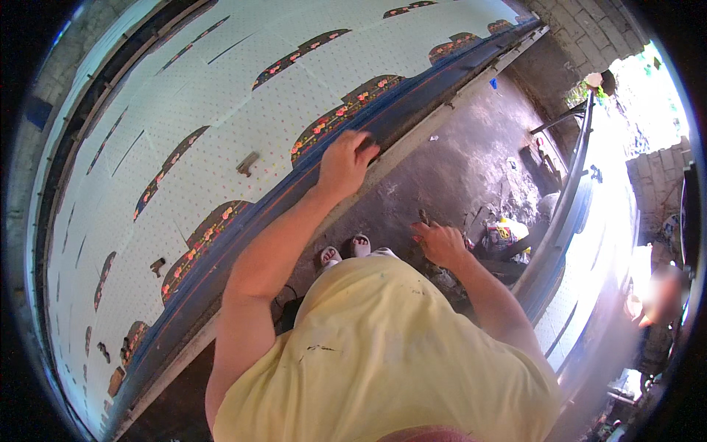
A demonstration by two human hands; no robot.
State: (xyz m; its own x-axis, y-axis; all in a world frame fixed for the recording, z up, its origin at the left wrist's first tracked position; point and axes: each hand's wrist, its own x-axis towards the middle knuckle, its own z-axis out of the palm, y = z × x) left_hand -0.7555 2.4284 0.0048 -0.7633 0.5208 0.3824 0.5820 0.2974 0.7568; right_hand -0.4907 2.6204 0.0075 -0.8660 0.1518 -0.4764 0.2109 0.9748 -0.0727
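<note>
A long table carries pale dotted fabric (221, 132) with dark floral patches (342, 118) spaced along it. Over the table's blue near edge (272, 202), my left hand (345, 168) is closed, fingers curled around a small dark thing that I cannot make out. My right hand (442, 244) hangs lower over the floor, right of my body, its fingers closed on a small brownish object (423, 216) whose kind is unclear. A small grey-brown piece (248, 163) lies on the fabric left of my left hand, and a similar one (157, 267) farther left.
Dark concrete floor (412, 177) runs beside the table, with my sandalled feet (345, 250) on it. A printed bag (508, 234) and clutter lie at the right. Beyond stands a second table (567, 283), with a blurred person (663, 295) past it. A block wall (593, 33) rises at the far end.
</note>
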